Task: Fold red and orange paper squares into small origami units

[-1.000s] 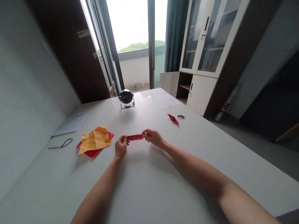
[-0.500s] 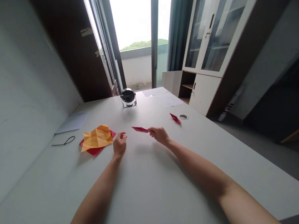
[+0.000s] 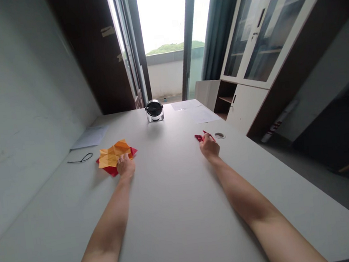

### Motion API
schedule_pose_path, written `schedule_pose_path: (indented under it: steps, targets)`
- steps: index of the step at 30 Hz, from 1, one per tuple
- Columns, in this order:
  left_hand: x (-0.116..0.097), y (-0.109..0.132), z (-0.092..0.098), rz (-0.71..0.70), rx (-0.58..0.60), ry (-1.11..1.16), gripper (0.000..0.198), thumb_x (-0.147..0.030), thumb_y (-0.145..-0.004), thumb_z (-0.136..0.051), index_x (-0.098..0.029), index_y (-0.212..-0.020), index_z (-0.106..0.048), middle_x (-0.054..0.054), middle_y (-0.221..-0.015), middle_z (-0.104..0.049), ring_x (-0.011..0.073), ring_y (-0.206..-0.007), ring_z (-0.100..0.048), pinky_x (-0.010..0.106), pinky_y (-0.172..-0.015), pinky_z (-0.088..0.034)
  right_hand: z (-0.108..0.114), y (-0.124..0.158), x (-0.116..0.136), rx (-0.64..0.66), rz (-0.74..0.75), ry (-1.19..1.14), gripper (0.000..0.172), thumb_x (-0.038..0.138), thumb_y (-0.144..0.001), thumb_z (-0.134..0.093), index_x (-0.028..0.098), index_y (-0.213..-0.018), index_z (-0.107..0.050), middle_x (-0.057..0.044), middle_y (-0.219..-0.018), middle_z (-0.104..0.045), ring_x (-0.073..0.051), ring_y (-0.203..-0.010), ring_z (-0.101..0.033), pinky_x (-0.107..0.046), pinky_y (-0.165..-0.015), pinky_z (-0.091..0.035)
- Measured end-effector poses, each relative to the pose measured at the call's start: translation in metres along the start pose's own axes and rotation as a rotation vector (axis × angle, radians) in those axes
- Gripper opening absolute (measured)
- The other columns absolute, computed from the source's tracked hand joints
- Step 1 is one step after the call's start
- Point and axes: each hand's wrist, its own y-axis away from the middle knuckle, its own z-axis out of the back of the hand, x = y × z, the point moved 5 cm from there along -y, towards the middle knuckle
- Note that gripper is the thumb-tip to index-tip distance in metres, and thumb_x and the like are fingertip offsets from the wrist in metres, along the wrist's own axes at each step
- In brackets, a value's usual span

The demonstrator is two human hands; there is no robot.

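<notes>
My left hand [image 3: 125, 166] rests at the near right edge of a creased orange paper sheet [image 3: 113, 153] that lies on a red sheet [image 3: 112, 170]; its fingers are curled against the papers' edge. My right hand [image 3: 209, 147] is out to the right on the white table [image 3: 175, 190], fingers closed around a folded red paper piece [image 3: 199, 137] that pokes out beyond the knuckles. A second small red folded piece lies right there too; I cannot separate the two.
A small round desk fan [image 3: 154, 110] stands at the table's far middle. A black cord loop [image 3: 80, 159] and white sheets [image 3: 89, 137] lie at far left, more white paper [image 3: 198, 115] at far right. A cable hole [image 3: 219, 135] sits beside my right hand. A glass-door cabinet [image 3: 256, 50] stands right.
The hands were together on the folded red strip; the left let go. My right hand carried it right to the other red piece, and my left hand moved left to the orange sheet.
</notes>
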Motion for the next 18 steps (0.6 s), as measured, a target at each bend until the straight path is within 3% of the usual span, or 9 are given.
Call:
schedule_pose_path:
  steps: [4,9,14,18]
  targets:
    - [0.014,-0.007,0.001,0.020,-0.013,0.003,0.039,-0.023,-0.090,-0.047,-0.018,-0.125,-0.063,0.019,-0.122,-0.064,0.0347,-0.113,-0.054,0.047,-0.094,-0.040,0.002,0.008,0.018,-0.042,0.112,-0.025,0.022,0.018,-0.090,-0.047,0.015,-0.110,-0.057,-0.012,-0.104,-0.064,-0.021,-0.083,-0.058,-0.029,-0.069,-0.038]
    - [0.006,-0.006,0.013,-0.015,-0.118,0.036,0.036,-0.026,-0.094,-0.043,-0.020,-0.121,-0.066,0.015,-0.124,-0.065,0.0324,-0.112,-0.056,0.048,-0.097,-0.039,-0.007,0.016,0.033,0.072,0.254,-0.131,0.025,0.015,-0.085,-0.049,0.019,-0.107,-0.061,-0.008,-0.103,-0.065,-0.019,-0.079,-0.058,-0.028,-0.067,-0.038]
    - [-0.038,0.008,0.031,-0.236,-0.158,0.035,0.036,-0.024,-0.097,-0.038,-0.018,-0.124,-0.062,0.013,-0.125,-0.065,0.0283,-0.117,-0.056,0.044,-0.103,-0.038,-0.019,0.023,0.042,0.181,0.412,-0.257,0.023,0.014,-0.085,-0.050,0.021,-0.099,-0.066,-0.003,-0.098,-0.067,-0.017,-0.077,-0.059,-0.027,-0.072,-0.041]
    - [-0.090,0.036,0.025,-0.493,-0.001,0.038,0.033,-0.024,-0.099,-0.038,-0.018,-0.122,-0.061,0.013,-0.120,-0.066,0.0261,-0.111,-0.059,0.042,-0.103,-0.040,-0.022,0.028,0.047,0.212,0.481,-0.324,0.021,0.014,-0.085,-0.051,0.022,-0.095,-0.068,-0.003,-0.095,-0.068,-0.015,-0.073,-0.059,-0.025,-0.071,-0.042]
